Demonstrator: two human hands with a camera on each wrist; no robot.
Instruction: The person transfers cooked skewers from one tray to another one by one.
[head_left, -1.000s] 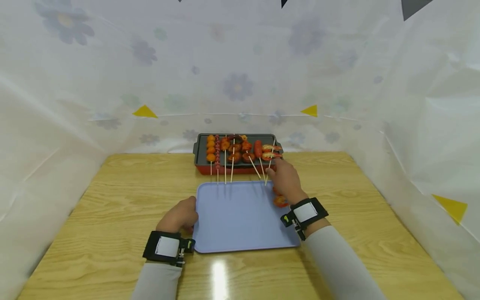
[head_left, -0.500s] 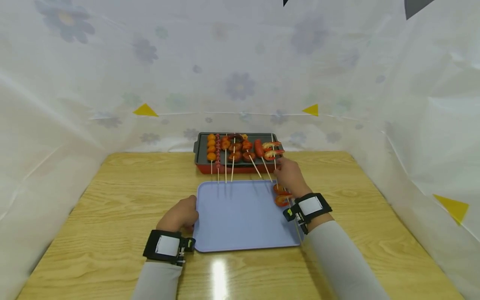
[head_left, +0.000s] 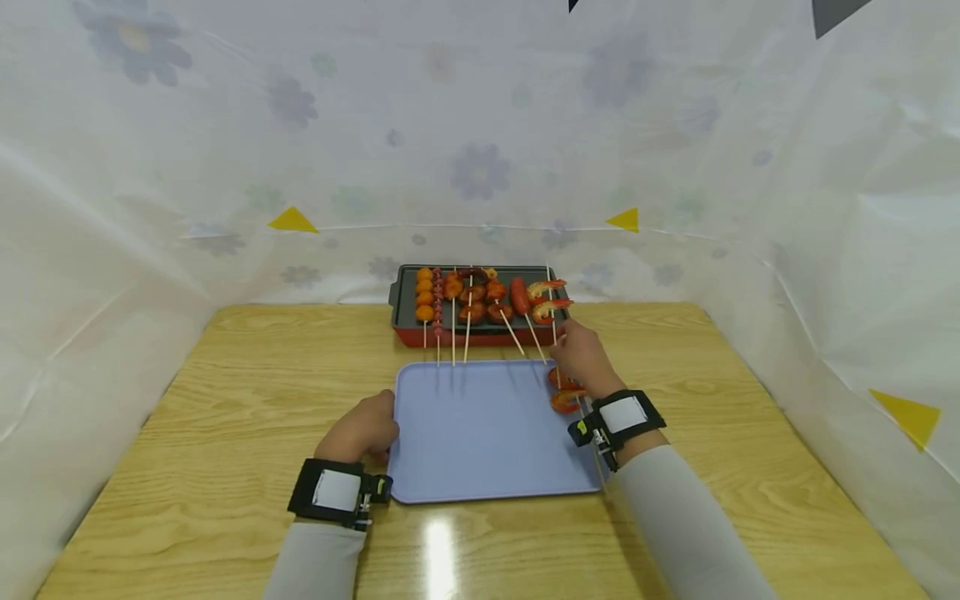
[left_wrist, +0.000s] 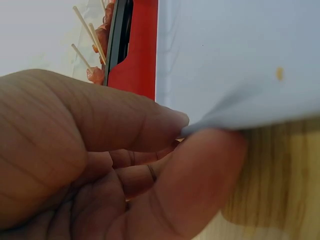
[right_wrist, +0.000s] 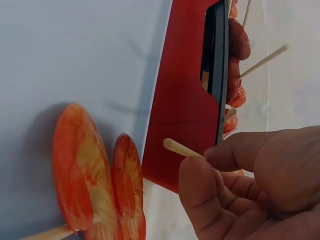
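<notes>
My left hand (head_left: 362,429) pinches the left edge of a pale blue-lavender tray (head_left: 480,442) between thumb and finger; the left wrist view shows the tray's edge (left_wrist: 210,125) in that grip. My right hand (head_left: 587,357) pinches the wooden stick (right_wrist: 181,148) of a shrimp skewer (head_left: 552,311) near its lower end. The shrimp on it lie at the right end of a red grill box (head_left: 408,337) with a dark top. Another shrimp skewer (head_left: 567,402) lies along the tray's right side, partly hidden under my right wrist.
Left of the held skewer, the grill carries a sausage skewer (head_left: 519,297), an orange-ball skewer (head_left: 424,297), a thin red skewer (head_left: 438,304) and several others, sticks jutting over the front edge. The wooden table (head_left: 247,392) meets patterned sheeting (head_left: 480,125) behind and at both sides.
My right hand has shifted slightly right, and the held shrimp skewer's stick end has swung right with it. The sausage skewer's stick end also moved right. My left hand keeps its place on the tray.
</notes>
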